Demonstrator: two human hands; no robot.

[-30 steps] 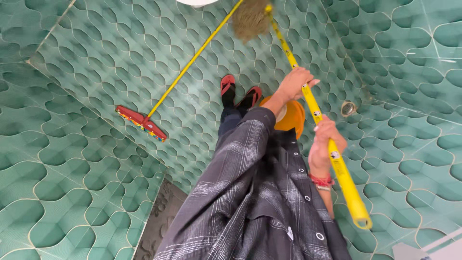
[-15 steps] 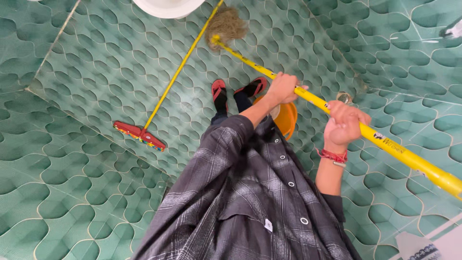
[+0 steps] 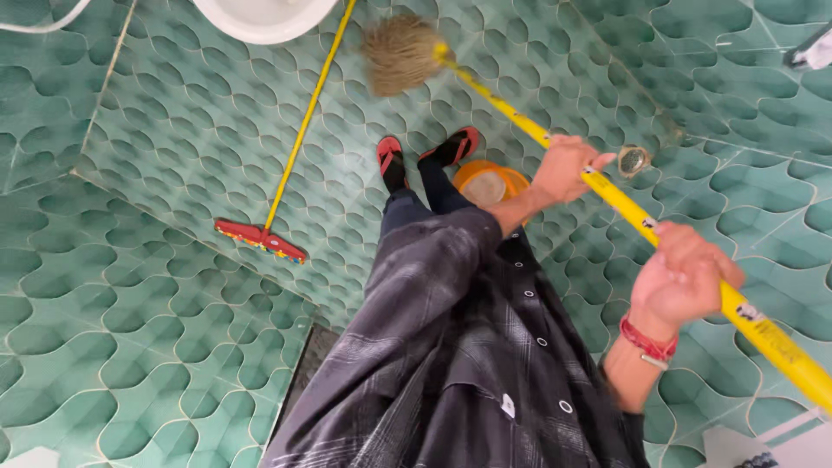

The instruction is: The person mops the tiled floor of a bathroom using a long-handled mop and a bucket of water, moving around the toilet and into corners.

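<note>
A yellow mop (image 3: 624, 201) was gripped by both hands: the left hand (image 3: 568, 167) was closed round the pole nearer the head, the right hand (image 3: 682, 276) wrapped round it farther up. The blurred string head (image 3: 400, 54) lay on the green tiled floor (image 3: 173, 130) near a white bowl (image 3: 260, 16). An orange bucket (image 3: 488, 184) stood beside the sandalled feet (image 3: 422, 153). A red squeegee (image 3: 261, 239) lay well apart.

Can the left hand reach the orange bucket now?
Probably not at once: the left hand is shut on the yellow mop handle. The orange bucket stands low by the feet, with nothing in between.
</note>
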